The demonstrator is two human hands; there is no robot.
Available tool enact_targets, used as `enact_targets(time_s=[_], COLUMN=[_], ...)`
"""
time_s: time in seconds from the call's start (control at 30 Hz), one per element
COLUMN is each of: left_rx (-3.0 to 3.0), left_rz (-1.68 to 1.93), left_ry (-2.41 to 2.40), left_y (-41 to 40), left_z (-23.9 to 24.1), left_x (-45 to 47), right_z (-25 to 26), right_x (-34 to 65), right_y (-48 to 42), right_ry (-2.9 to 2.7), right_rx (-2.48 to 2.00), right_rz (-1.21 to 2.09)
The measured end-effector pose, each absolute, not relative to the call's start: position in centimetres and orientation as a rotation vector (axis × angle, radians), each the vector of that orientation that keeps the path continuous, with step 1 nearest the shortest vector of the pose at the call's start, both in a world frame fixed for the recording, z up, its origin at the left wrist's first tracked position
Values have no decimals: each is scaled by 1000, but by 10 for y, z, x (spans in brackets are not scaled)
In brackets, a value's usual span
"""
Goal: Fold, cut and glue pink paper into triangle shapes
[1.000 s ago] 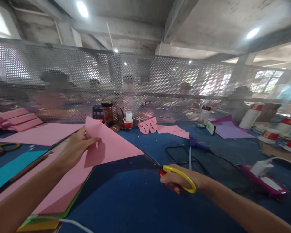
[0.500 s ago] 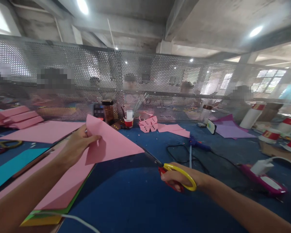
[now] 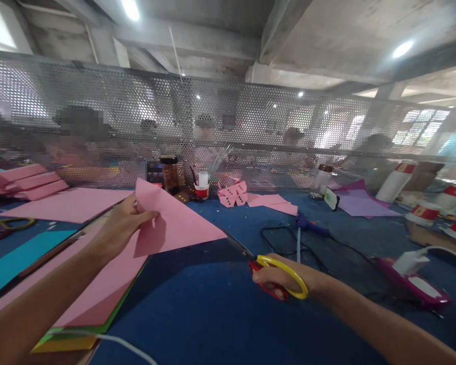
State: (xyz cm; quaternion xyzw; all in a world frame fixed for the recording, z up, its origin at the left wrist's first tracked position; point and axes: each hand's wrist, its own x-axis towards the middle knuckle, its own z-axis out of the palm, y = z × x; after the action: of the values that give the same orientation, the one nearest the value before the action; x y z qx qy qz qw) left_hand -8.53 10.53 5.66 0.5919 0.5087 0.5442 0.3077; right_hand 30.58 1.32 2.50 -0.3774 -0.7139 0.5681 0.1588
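Slight shift only since the earlier frames: everything on the table sits a touch higher in the head view, and both hands keep the same hold.

Head view, counts: one lifted pink sheet [image 3: 180, 223]; two pairs of scissors, one yellow-and-red pair in use [image 3: 265, 260] and a second pair at far left [image 3: 32, 221]; two lidded jars, one with brown contents [image 3: 171, 175], one clear [image 3: 321, 180]; one glue gun [image 3: 313, 225]; one phone [image 3: 330, 199]; one magenta power strip [image 3: 387, 271].

Lifted sheet: plain pink, raised over the left part of the blue table [image 3: 197, 309], slightly curled at its upper left, narrowing to a point at right. Left hand [image 3: 123, 225]: thumb and fingers clamped on its left edge. Right hand [image 3: 277, 279]: fingers wrapped round the scissors' handles. Blades reach the sheet's pointed corner; cannot tell whether they are parted. Beneath the left forearm, more pink paper [image 3: 99, 299] lies over green and yellow sheets.
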Motion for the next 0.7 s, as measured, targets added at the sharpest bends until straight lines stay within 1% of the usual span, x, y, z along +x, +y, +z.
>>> enact_targets(time_s=[0.7], left_rx=[1552], left_rz=[1413], left_ry=[1334], left_y=[104], left_z=[59], left_x=[-85], right_z=[34], right_x=[304], right_y=[10], right_ry=[-2081], right_rx=[-1150], right_rz=[1576])
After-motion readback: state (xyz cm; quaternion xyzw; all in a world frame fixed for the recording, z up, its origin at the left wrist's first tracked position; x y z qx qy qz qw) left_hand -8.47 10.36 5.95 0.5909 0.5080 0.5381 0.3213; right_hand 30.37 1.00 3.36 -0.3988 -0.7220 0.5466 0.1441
